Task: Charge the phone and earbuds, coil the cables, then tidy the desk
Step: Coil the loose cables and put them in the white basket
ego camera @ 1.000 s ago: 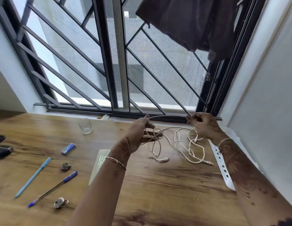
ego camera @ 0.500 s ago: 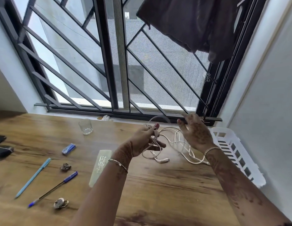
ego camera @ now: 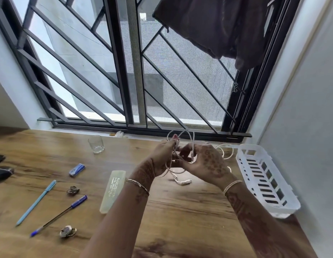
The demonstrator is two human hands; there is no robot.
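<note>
White charging cable (ego camera: 177,172) hangs in loose loops between the two hands, which are close together just above the far part of the wooden desk (ego camera: 180,211). The left hand (ego camera: 163,157) pinches several strands between thumb and fingertips, with one loop standing up above it. The right hand (ego camera: 208,162), just beside it, has its fingers curled around the same bundle. One connector end (ego camera: 184,182) lies on the desk below the hands, and more cable trails behind the right hand toward a white slotted plastic basket (ego camera: 264,175) by the wall. A translucent case (ego camera: 112,190) lies near the left wrist. Farther left are a blue wrapper-like item (ego camera: 77,170), a light blue pen (ego camera: 36,202), a dark blue ballpoint (ego camera: 59,215) and two small metal clips (ego camera: 73,189). A drinking glass (ego camera: 96,144) stands upright near the window grille (ego camera: 78,71).
</note>
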